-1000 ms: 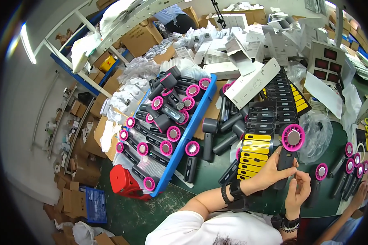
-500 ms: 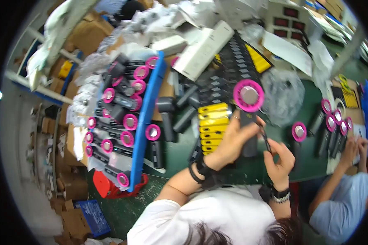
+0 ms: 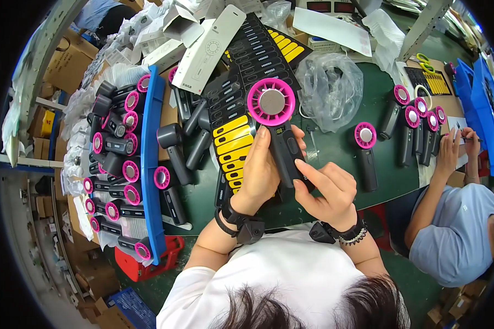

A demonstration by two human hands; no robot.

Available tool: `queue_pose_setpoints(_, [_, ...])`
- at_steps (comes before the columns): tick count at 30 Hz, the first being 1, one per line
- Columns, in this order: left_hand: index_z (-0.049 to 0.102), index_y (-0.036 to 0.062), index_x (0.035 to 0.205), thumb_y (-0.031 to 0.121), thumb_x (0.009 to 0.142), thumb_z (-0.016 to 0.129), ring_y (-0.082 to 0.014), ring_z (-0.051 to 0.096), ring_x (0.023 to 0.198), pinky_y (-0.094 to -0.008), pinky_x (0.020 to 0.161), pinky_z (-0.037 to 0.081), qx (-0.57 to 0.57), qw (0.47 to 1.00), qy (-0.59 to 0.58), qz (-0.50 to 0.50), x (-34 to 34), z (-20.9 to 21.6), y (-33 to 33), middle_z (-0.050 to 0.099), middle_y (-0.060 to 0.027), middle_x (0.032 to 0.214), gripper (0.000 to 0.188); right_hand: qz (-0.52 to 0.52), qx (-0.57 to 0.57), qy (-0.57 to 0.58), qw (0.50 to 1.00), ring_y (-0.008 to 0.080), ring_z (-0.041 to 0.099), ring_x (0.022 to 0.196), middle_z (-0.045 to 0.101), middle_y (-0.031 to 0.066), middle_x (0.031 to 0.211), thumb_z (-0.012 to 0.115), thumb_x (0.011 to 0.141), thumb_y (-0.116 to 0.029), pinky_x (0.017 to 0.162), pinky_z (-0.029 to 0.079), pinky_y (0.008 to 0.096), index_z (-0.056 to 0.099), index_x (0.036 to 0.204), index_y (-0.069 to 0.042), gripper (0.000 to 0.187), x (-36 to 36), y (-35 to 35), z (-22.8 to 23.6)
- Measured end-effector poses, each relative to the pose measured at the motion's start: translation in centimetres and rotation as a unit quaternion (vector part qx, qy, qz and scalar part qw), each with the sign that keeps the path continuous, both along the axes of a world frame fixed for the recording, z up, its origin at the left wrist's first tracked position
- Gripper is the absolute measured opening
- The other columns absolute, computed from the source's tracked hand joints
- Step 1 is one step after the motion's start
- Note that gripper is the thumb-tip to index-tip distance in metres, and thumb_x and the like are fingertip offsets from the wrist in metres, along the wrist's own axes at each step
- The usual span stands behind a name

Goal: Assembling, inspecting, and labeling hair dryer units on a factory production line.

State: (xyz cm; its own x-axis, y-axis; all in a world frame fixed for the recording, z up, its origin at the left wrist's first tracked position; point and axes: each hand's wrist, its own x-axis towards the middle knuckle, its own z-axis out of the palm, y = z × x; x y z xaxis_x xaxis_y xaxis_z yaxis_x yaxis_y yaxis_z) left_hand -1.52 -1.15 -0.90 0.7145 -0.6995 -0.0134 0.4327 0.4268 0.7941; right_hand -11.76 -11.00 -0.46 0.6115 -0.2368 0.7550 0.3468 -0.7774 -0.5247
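Note:
A dark grey handheld fan (image 3: 284, 149) with a pink ring round its silver hub stands tilted before me. My left hand (image 3: 259, 174) is wrapped round its handle, the fingertips showing on the far side. Low on the handle, the thumb and fingertips of my right hand (image 3: 330, 191) press against a dark strip on its front, the fingers bent. Under and behind the fan lie sheets of black and yellow labels (image 3: 230, 137). Another pink-ringed fan (image 3: 366, 159) rests on the green table to the right of my hands.
At left, a blue-edged tray (image 3: 153, 170) holds many fans, with dark fan bodies (image 3: 175, 156) beside it. A white box (image 3: 211, 50) and a clear plastic bag (image 3: 332, 90) lie farther back. A co-worker (image 3: 450, 219) sits at right near several fans. A red stool (image 3: 148, 259) stands below.
My right hand has moved from beside the handle, where it pinched a thin dark strip, onto the handle's lower front. The view has shifted, so the scene sits farther left.

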Motion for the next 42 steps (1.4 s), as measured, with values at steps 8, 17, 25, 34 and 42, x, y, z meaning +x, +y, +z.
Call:
queue_pose_setpoints(8, [0.038, -0.0002, 0.126, 0.043, 0.097, 0.03, -0.0203, 0.055, 0.09, -0.0338, 0.079, 0.048, -0.017, 1.0, 0.002, -0.005, -0.02, 0.27, 0.3, 0.055, -0.0115, 0.103, 0.053, 0.005, -0.016, -0.002, 1.0, 0.0169, 0.044, 0.046, 0.047, 0.0032, 0.059, 0.071, 0.064, 0.0, 0.043, 0.035, 0.0273, 0.067, 0.1, -0.002, 0.036, 0.61, 0.42, -0.17])
queue_pose_setpoints(17, [0.037, -0.0001, 0.127, 0.043, 0.097, 0.031, -0.0207, 0.055, 0.09, -0.0341, 0.079, 0.047, -0.014, 1.0, 0.0, -0.003, 0.07, 0.21, 0.27, 0.055, -0.0115, 0.103, 0.053, 0.003, -0.017, -0.002, 1.0, 0.0173, 0.044, 0.046, 0.046, 0.0035, 0.059, 0.071, 0.065, 0.0, 0.043, 0.035, 0.0276, 0.067, 0.1, -0.002, 0.035, 0.83, 0.5, -0.23])
queue_pose_setpoints(25, [0.037, 0.0, 0.127, 0.044, 0.096, 0.033, -0.0208, 0.054, 0.09, -0.0346, 0.078, 0.047, -0.011, 1.0, -0.002, 0.004, -0.01, 0.26, 0.17, 0.054, -0.0112, 0.102, 0.053, 0.001, -0.016, 0.001, 1.0, 0.0174, 0.044, 0.046, 0.047, 0.0035, 0.06, 0.07, 0.066, 0.0, 0.043, 0.035, 0.0279, 0.067, 0.1, -0.002, 0.034, 0.8, 0.49, -0.23])
queue_pose_setpoints(34, [0.036, 0.0, 0.127, 0.038, 0.095, 0.039, -0.0202, 0.054, 0.09, -0.0341, 0.077, 0.048, -0.016, 1.0, -0.014, 0.007, -0.1, 0.33, 0.15, 0.053, -0.011, 0.102, 0.049, -0.004, -0.022, -0.007, 1.0, 0.0163, 0.045, 0.046, 0.046, 0.0017, 0.059, 0.071, 0.066, -0.001, 0.043, 0.038, 0.0274, 0.067, 0.1, -0.004, 0.034, 0.9, 0.47, -0.39])
queue_pose_setpoints(42, [0.036, -0.0009, 0.126, 0.024, 0.091, 0.049, -0.0185, 0.054, 0.09, -0.032, 0.078, 0.049, 0.008, 0.999, -0.044, 0.016, -0.24, 0.53, 0.1, 0.052, -0.011, 0.104, 0.044, -0.001, -0.01, -0.011, 1.0, 0.0172, 0.045, 0.046, 0.047, 0.0032, 0.06, 0.07, 0.065, 0.0, 0.043, 0.037, 0.0277, 0.068, 0.097, -0.002, 0.032, 1.02, 0.54, -0.44])
